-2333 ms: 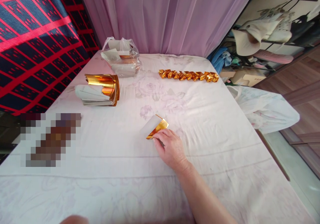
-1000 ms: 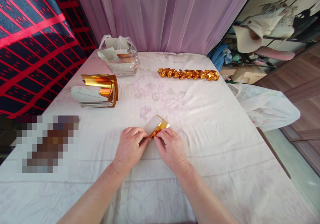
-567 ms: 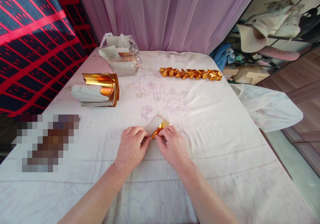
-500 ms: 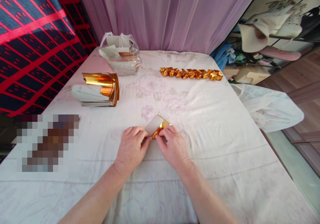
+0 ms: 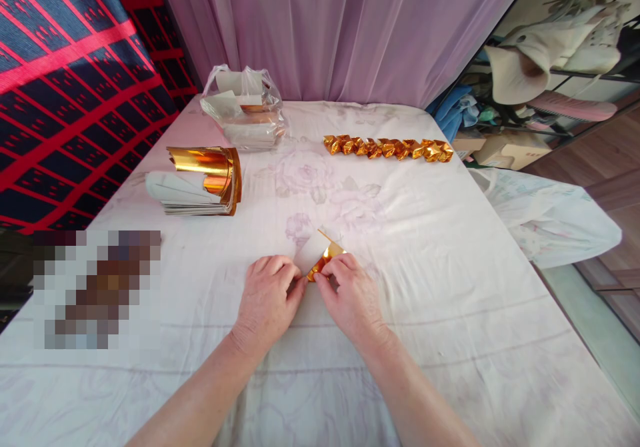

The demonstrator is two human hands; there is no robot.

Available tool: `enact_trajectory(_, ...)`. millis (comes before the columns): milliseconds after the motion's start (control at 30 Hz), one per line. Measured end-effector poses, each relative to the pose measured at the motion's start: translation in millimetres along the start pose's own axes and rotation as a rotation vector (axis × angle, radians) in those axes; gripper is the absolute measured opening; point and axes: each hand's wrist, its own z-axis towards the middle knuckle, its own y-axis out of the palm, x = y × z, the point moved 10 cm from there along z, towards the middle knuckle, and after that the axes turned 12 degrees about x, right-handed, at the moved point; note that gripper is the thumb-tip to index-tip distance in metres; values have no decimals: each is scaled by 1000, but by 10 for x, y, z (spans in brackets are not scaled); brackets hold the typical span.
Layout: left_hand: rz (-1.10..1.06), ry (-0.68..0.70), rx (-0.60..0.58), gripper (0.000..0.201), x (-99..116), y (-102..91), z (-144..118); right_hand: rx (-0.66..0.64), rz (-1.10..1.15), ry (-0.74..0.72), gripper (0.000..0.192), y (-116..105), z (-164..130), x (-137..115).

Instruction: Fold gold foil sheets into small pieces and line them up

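Cloth-covered table (image 5: 450, 314) bearing, upper left, a paper stack (image 5: 197, 184) and plastic bag (image 5: 245, 110); upper centre, a gold chain (image 5: 387, 148); centre, a gold sheet (image 5: 320, 255).

no readable text, labels or numbers anywhere.

The folded paper (image 5: 320, 255) pinched between the left grip (image 5: 267, 297) and the right grip (image 5: 353, 294) is shiny gold on one face and plain white on the other. Under both grips the bench cloth (image 5: 450, 314) is white with a faint, washed-out pattern of pale pink and grey roses. Beyond the left grip, the paper stack (image 5: 200, 180) shows white sheets with a bright gold curl on top. Farther off, the plastic bag (image 5: 245, 110) is clear, holding white and gold. Beyond the right grip, the folded chain (image 5: 387, 148) is gold-orange. The curtain (image 5: 345, 34) is plain lilac; the blanket (image 5: 65, 80) left of the left grip is red and navy check.
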Motion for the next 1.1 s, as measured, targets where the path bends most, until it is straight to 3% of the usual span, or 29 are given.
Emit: enact_trajectory(1100, 13, -31, -4, 9, -23, 26, -3, 17, -31, 37, 15, 12, 8, 28)
